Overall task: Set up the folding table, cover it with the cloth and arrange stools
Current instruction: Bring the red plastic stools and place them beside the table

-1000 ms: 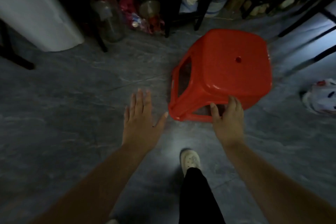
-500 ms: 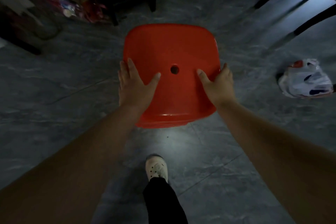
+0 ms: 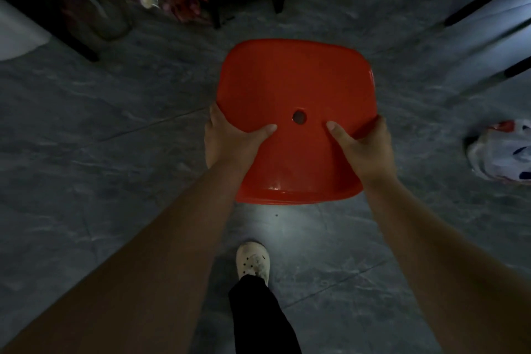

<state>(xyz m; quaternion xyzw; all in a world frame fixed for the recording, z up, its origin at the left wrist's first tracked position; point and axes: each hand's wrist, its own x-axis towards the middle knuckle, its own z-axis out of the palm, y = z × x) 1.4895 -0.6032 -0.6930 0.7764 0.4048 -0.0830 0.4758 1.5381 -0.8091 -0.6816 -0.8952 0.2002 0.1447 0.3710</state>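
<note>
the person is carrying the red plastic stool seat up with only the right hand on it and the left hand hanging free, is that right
Not quite: both hands are on it. The head view shows the left hand gripping the left edge of the red plastic stool, seat up, while the right hand grips the right edge.

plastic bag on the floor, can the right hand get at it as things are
Probably not yet: the right hand grips the red stool, as does the left hand. Nothing lies between it and the plastic bag.
</note>
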